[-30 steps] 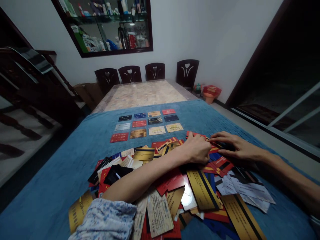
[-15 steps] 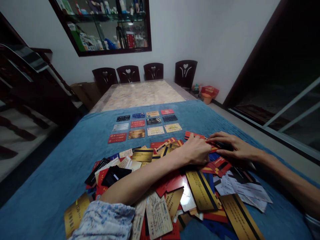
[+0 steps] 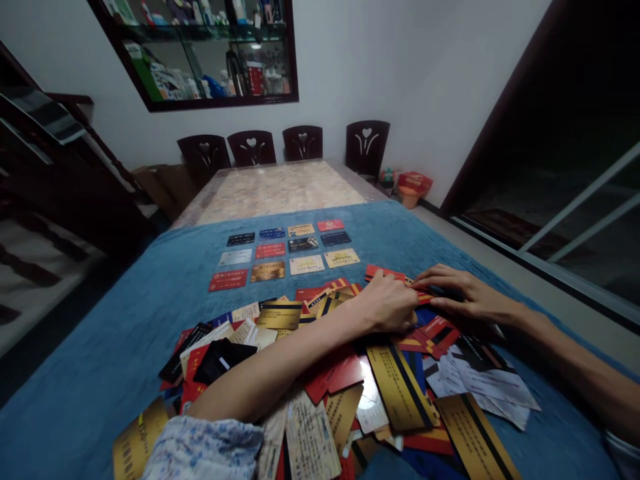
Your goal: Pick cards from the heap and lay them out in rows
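Note:
A loose heap of plastic cards (image 3: 350,373) in red, gold, black and blue covers the near part of a blue cloth (image 3: 125,333). My left hand (image 3: 387,303) reaches across the heap, fingers curled and pinching at cards near its far right edge. My right hand (image 3: 463,293) lies just right of it, fingers stretched flat on the cards there. The two hands almost touch over a red and gold card (image 3: 385,273). What the left fingers pinch is hidden. Beyond the heap lie three tidy rows of cards (image 3: 285,250), face up.
The blue cloth covers the near half of a long table; its far half (image 3: 280,190) shows a marbled top. Several dark chairs (image 3: 300,143) stand at the far end. A red basket (image 3: 413,185) sits on the floor at right. A glass cabinet (image 3: 210,47) hangs on the wall.
Both hands stay at the same spot on the heap with small finger movement. The view has drifted slightly, shifting everything a little to the left.

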Demonstrator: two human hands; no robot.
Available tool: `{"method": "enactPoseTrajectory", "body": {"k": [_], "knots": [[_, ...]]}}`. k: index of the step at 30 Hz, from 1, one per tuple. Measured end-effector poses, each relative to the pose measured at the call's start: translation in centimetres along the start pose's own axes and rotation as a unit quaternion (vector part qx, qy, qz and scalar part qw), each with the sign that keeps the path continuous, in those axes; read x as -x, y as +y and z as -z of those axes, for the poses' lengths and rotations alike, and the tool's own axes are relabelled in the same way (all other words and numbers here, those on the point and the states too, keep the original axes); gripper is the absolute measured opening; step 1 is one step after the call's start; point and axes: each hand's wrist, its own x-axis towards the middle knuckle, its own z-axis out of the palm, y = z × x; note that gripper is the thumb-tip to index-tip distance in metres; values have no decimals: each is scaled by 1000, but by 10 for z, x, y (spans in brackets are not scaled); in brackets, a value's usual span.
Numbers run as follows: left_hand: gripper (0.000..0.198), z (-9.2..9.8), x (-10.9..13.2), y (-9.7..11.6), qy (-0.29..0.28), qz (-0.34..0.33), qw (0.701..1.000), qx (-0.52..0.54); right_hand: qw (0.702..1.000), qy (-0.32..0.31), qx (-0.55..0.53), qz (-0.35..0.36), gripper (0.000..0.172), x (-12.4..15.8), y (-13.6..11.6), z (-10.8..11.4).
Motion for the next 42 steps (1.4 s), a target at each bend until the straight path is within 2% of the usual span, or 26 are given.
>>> {"method": "enactPoseTrajectory", "body": {"k": [6, 14, 21, 30, 42], "knots": [[25, 2, -2, -2, 7, 20, 1000, 17, 1000, 19, -12, 10, 39, -2, -5, 1], [29, 8, -2, -5, 6, 83, 995, 50, 998, 60, -7, -1, 43, -2, 1, -5], [29, 11, -2, -16, 12, 119, 990, 72, 994, 111, 11, -19, 44, -9, -1, -10], [28, 7, -1, -30, 37, 150, 983, 95, 987, 158, 19, -33, 33, -15, -6, -20], [25, 4, -3, -33, 5, 188, 982, 30, 984, 155, 85, -18, 30, -22, -6, -25]]}}
